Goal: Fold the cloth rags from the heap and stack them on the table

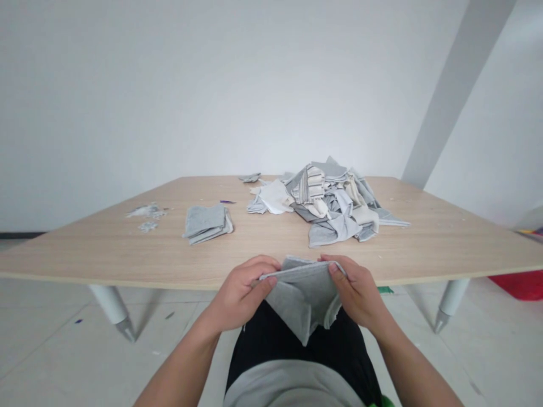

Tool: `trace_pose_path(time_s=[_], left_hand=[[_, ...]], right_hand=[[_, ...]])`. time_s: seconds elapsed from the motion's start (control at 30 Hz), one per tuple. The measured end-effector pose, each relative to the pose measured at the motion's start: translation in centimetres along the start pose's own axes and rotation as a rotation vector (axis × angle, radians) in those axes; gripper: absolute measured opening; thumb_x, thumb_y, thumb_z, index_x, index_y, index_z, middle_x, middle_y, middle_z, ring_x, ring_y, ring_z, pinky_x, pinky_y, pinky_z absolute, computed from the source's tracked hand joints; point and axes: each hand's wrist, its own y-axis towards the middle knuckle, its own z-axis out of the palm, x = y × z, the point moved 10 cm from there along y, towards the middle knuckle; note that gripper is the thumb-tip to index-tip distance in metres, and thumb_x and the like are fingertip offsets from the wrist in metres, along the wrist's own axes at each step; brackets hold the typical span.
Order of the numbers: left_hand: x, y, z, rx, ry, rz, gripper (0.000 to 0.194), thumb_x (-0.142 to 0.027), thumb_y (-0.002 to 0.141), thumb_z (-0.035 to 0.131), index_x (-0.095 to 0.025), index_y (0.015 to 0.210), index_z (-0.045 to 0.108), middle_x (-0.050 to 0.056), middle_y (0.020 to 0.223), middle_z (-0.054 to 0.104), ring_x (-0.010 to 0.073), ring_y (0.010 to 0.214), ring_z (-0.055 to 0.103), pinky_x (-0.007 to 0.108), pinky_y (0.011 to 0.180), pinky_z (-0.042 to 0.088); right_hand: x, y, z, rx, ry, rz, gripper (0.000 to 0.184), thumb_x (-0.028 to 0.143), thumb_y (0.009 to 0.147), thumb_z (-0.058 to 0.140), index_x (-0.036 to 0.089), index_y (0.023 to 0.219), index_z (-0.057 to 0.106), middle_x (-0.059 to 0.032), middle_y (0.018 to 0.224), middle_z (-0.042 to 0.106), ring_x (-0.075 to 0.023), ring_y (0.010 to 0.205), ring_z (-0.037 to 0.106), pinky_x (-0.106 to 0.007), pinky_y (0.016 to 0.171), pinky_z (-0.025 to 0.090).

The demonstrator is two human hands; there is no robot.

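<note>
A grey piece of cloth [305,294] is stretched between my two hands, just in front of the table's near edge and above my lap. My left hand [248,288] pinches its upper left corner between thumb and fingers. On the other side, my right hand [352,285] grips the upper right edge, thumb on the near face. The lower part of the cloth hangs down in loose folds to a point. Beyond it on the table lies a heap of crumpled cloth pieces [335,203], grey, white, beige and striped. A small stack of folded grey cloths [207,223] sits to the left.
The wooden table [263,240] reaches back to a white wall. Thread scraps [147,212] lie on its left part. A small dark purple item [228,202] rests behind the stack, near a small grey cloth piece [250,177]. A red object [520,284] stands beyond the right side.
</note>
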Motion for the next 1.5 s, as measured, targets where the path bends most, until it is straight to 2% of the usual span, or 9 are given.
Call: trace_pose_path(time_s=[0.2, 0.37, 0.57, 0.8, 1.1, 1.17, 1.3, 1.4, 1.5], left_hand=[[2.3, 0.0, -0.1, -0.037, 0.418, -0.142, 0.016, -0.010, 0.078, 0.044, -0.019, 0.069, 0.054, 0.002, 0.069, 0.058, 0.0150, 0.068, 0.055, 0.025, 0.064, 0.039], [3.5, 0.2, -1.6, -0.160, 0.756, -0.217, 0.015, -0.012, 0.079, 0.043, -0.019, 0.081, 0.056, 0.004, 0.081, 0.062, 0.0183, 0.077, 0.058, 0.027, 0.066, 0.040], [1.8, 0.0, -5.7, -0.474, 0.917, -0.251, 0.016, -0.010, 0.077, 0.045, -0.020, 0.084, 0.056, 0.004, 0.082, 0.061, 0.0191, 0.078, 0.058, 0.027, 0.063, 0.038], [-0.8, 0.2, -6.3, -0.620, 0.881, -0.126, 0.019, -0.007, 0.072, 0.045, -0.019, 0.082, 0.057, 0.004, 0.080, 0.062, 0.0182, 0.079, 0.059, 0.026, 0.070, 0.041], [-2.3, 1.2, -6.0, -0.566, 0.864, -0.038, 0.015, -0.011, 0.077, 0.045, -0.019, 0.079, 0.057, 0.002, 0.077, 0.062, 0.0161, 0.075, 0.058, 0.025, 0.068, 0.041], [-2.9, 1.4, -5.6, -0.557, 0.788, -0.019, 0.016, -0.010, 0.076, 0.044, -0.018, 0.078, 0.057, 0.002, 0.075, 0.062, 0.0156, 0.074, 0.058, 0.025, 0.069, 0.041], [-4.3, 2.0, -3.6, -0.477, 0.690, 0.033, 0.017, -0.009, 0.076, 0.042, -0.017, 0.077, 0.057, 0.002, 0.073, 0.061, 0.0151, 0.073, 0.057, 0.026, 0.068, 0.041], [-4.7, 2.1, -2.4, -0.427, 0.714, 0.049, 0.016, -0.010, 0.077, 0.043, -0.017, 0.079, 0.058, 0.003, 0.076, 0.061, 0.0147, 0.074, 0.057, 0.025, 0.067, 0.041], [-4.3, 1.9, -2.5, -0.415, 0.810, 0.046, 0.015, -0.013, 0.080, 0.045, -0.018, 0.082, 0.059, 0.003, 0.079, 0.064, 0.0144, 0.075, 0.059, 0.025, 0.066, 0.040]], right_hand=[[2.4, -0.1, -0.5, -0.067, -0.089, -0.138, 0.031, 0.028, 0.094, 0.041, 0.023, 0.118, 0.061, -0.0077, 0.112, 0.067, -0.0214, 0.107, 0.059, -0.038, 0.093, 0.048], [3.2, -0.3, -0.2, -0.062, -0.159, -0.211, 0.030, 0.028, 0.094, 0.044, 0.020, 0.118, 0.060, -0.0096, 0.103, 0.068, -0.0226, 0.095, 0.060, -0.038, 0.084, 0.050], [3.3, -0.5, 1.2, 0.006, -0.128, -0.232, 0.023, 0.029, 0.095, 0.044, 0.020, 0.089, 0.064, -0.0077, 0.087, 0.066, -0.0206, 0.084, 0.057, -0.035, 0.077, 0.046], [1.1, -0.8, 1.7, -0.029, 0.027, -0.082, 0.031, 0.030, 0.091, 0.048, 0.020, 0.063, 0.053, -0.0019, 0.064, 0.056, -0.0149, 0.063, 0.054, -0.027, 0.058, 0.042], [1.2, 0.2, -3.6, -0.236, 0.083, -0.107, 0.016, 0.031, 0.087, 0.055, 0.021, 0.074, 0.059, -0.0061, 0.090, 0.067, -0.0199, 0.087, 0.062, -0.033, 0.078, 0.048], [0.7, -0.2, -2.8, -0.232, 0.110, -0.059, 0.022, 0.037, 0.083, 0.060, 0.022, 0.098, 0.059, -0.0085, 0.102, 0.066, -0.0222, 0.095, 0.062, -0.036, 0.083, 0.049], [2.1, -0.9, 3.0, 0.039, 0.035, -0.086, 0.073, 0.047, 0.072, 0.070, 0.019, 0.132, 0.040, -0.0146, 0.125, 0.056, -0.0278, 0.113, 0.054, -0.040, 0.092, 0.045], [2.5, -1.2, 5.5, 0.126, -0.083, -0.089, 0.025, 0.040, 0.086, 0.055, 0.020, 0.100, 0.058, -0.0080, 0.092, 0.065, -0.0223, 0.086, 0.060, -0.033, 0.074, 0.047], [2.0, -0.5, 3.8, 0.025, -0.138, -0.079, 0.024, 0.028, 0.092, 0.041, 0.020, 0.074, 0.055, -0.0035, 0.070, 0.058, -0.0174, 0.068, 0.054, -0.027, 0.061, 0.039]])
